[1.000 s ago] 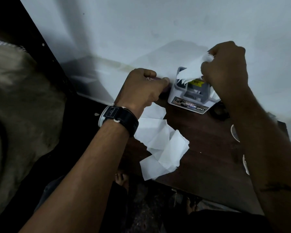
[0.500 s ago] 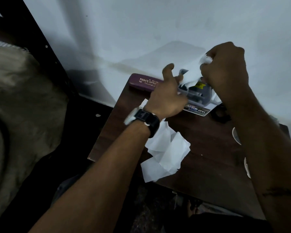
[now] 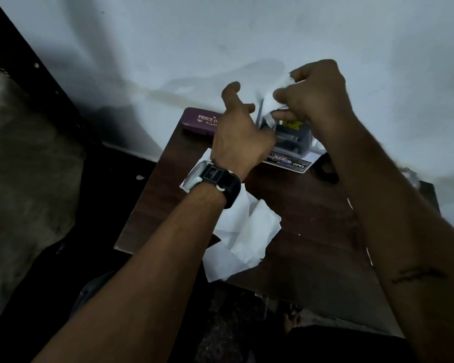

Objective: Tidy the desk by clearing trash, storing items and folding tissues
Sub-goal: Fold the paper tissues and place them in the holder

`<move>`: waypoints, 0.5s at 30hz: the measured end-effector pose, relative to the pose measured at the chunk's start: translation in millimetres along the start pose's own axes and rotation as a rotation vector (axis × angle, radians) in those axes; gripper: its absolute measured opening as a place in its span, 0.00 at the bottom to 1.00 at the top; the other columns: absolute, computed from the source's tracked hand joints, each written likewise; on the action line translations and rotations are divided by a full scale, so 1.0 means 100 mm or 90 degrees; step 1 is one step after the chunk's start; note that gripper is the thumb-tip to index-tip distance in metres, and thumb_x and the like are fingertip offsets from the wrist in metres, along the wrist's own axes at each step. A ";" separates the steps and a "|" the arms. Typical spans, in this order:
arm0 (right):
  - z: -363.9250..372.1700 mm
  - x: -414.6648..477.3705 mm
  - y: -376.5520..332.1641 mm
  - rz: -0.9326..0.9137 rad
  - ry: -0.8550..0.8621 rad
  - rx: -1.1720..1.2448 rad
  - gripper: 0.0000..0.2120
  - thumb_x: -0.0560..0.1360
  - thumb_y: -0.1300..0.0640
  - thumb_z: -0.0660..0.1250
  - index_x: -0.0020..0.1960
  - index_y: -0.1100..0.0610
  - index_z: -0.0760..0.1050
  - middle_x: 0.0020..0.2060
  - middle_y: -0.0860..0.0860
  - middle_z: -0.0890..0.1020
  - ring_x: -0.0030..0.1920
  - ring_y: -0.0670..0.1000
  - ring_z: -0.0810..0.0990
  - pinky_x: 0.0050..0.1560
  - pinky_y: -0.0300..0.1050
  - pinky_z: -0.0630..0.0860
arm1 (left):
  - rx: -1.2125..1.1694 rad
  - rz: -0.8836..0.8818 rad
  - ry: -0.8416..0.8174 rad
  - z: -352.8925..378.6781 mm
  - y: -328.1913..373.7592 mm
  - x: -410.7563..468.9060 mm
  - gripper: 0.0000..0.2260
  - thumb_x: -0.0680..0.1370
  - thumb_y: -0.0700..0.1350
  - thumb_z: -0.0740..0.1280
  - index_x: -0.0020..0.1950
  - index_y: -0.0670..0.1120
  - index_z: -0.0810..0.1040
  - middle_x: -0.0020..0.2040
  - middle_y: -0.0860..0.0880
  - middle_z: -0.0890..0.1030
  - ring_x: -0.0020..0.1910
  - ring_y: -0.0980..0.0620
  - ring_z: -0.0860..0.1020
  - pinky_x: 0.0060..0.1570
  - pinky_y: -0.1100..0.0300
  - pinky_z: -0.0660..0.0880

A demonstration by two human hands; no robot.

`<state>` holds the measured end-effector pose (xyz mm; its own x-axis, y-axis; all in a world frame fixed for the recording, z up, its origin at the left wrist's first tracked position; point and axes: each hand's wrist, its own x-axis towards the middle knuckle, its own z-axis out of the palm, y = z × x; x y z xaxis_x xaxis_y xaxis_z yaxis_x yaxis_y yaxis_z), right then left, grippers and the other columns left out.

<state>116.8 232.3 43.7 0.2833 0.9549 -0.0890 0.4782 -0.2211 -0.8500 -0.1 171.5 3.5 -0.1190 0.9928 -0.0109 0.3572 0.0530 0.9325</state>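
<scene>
Both hands are raised over the far side of the tabletop [image 3: 307, 231], close together but not joined. Right hand [image 3: 317, 100] is curled into a fist and pinches a crumpled white tissue [image 3: 271, 100] between thumb and fingers. The tissue's long axis runs steeply, from its top end in the fist down and slightly left. Its lower end points into the grey organizer [image 3: 296, 138] right below. Left hand [image 3: 241, 137] is just beside it, fingers spread and thumb up, gripping nothing. Whether its fingertips touch the tissue cannot be told. A black-strapped watch [image 3: 218, 179] sits on that wrist.

The organizer stands against the white wall [image 3: 168, 48], with a label reading OPEL on its near face. To its left a maroon case [image 3: 197, 121] lies flat with its long axis along the wall, its right end hidden behind the left hand. Nearer the person, a pile of loose tissues [image 3: 249, 231] lies unfolded on the dark wood and reaches the near edge.
</scene>
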 end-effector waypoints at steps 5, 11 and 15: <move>0.03 0.04 -0.05 0.042 -0.037 0.049 0.10 0.72 0.69 0.74 0.42 0.57 0.77 0.44 0.54 0.80 0.38 0.57 0.87 0.37 0.48 0.85 | 0.003 0.042 0.003 0.07 -0.04 0.03 0.37 0.76 0.41 0.73 0.79 0.44 0.56 0.62 0.46 0.84 0.55 0.49 0.83 0.53 0.63 0.76; 0.00 0.11 -0.05 0.055 -0.047 0.035 0.10 0.70 0.65 0.75 0.51 0.63 0.82 0.49 0.62 0.85 0.46 0.58 0.88 0.44 0.54 0.86 | 0.014 0.061 0.018 0.21 -0.06 0.04 0.34 0.76 0.38 0.70 0.78 0.40 0.58 0.47 0.44 0.87 0.48 0.42 0.83 0.44 0.57 0.76; 0.04 0.09 -0.07 0.091 -0.093 0.071 0.16 0.72 0.68 0.72 0.58 0.62 0.79 0.51 0.63 0.84 0.44 0.61 0.88 0.39 0.55 0.86 | -0.001 0.053 0.028 0.23 -0.07 0.07 0.34 0.75 0.36 0.69 0.78 0.40 0.57 0.49 0.45 0.87 0.49 0.43 0.83 0.42 0.59 0.73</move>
<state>112.9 242.8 46.7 0.2143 0.9358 -0.2799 0.3441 -0.3405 -0.8750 17.8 180.7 -11.6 -0.1290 0.9882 0.0820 0.3667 -0.0293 0.9299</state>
